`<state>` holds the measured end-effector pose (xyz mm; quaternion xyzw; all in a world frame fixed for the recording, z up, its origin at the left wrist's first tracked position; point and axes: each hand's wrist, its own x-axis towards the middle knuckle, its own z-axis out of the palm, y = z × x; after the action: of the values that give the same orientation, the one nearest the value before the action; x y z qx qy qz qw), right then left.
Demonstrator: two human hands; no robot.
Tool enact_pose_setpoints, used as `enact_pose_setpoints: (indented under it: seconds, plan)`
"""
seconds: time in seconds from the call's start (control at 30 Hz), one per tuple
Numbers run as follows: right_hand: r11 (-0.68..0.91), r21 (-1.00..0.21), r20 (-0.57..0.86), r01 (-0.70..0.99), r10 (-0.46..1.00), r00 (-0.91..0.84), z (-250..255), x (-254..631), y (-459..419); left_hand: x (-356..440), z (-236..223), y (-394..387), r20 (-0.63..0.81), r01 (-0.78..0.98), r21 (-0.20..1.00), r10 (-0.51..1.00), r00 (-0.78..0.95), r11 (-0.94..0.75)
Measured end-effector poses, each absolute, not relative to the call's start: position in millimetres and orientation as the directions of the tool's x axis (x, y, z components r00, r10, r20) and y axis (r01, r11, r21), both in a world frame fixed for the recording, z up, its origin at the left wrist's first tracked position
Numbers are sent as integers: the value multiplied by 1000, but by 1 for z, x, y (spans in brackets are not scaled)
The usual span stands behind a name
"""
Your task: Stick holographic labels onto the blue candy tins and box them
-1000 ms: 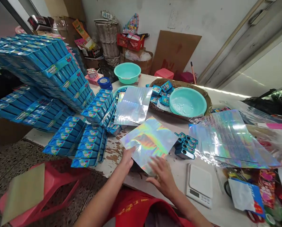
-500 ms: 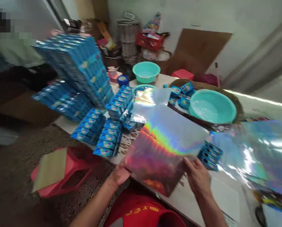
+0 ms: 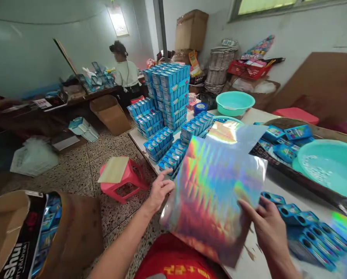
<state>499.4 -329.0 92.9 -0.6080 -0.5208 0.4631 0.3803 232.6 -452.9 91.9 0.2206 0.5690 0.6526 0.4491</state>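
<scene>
1. Sheet of iridescent film (image 3: 211,193) is tilting above the near edge of the worktop (image 3: 253,267), between the two hands; its surface is throwing bands of rainbow colour.
2. The right hand (image 3: 270,226) is pinching the film's right side between thumb and fingers; the left hand (image 3: 158,192) is hovering just beside the left edge, fingers loosely parted; whether its tips are touching the film, I cannot tell.
3. Beyond the film, a silvery sheet (image 3: 249,135) is lying partly over a turquoise basin; to its left, rows of blue boxes (image 3: 172,155) are standing near a tall blue stack (image 3: 173,93).
4. Near the right hand, small teal boxes (image 3: 318,240) are sitting in a cluster; behind them a cardboard tray (image 3: 315,190) is holding blue packs (image 3: 286,151) and a basin (image 3: 342,159) with white bits.
5. On the floor at the left, a pink stool (image 3: 121,188) is bearing a flat board (image 3: 114,169); farther back, a co-worker (image 3: 127,73) is standing by another surface.
</scene>
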Motion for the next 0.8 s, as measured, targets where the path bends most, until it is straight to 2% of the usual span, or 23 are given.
enact_pose_setpoints:
  seconds: [0.07, 0.17, 0.33, 0.53, 0.7, 0.8]
  plan:
    - [-173, -962, -170, 210, 985, 33, 99, 492, -335, 232, 98, -466, -212, -359, 933, 843, -495, 24]
    - [-208, -974, -216, 92, 972, -89, 104, 486, -342, 234, 108, -475, -210, -405, 915, 856, -472, 1]
    - [-291, -957, -280, -12, 932, -229, 101, 481, -349, 240, 115, -481, -217, -327, 944, 818, -533, 38]
    - [-210, -971, -226, 110, 961, -160, 96, 475, -367, 246, 111, -511, -339, -370, 917, 773, -536, 146]
    - [-210, -972, -233, 101, 863, -448, 103, 475, -379, 235, 117, -546, -296, -238, 954, 702, -648, 182]
    - [-136, -977, -202, 164, 835, -512, 108, 468, -382, 228, 124, -561, -266, -174, 964, 652, -710, 203]
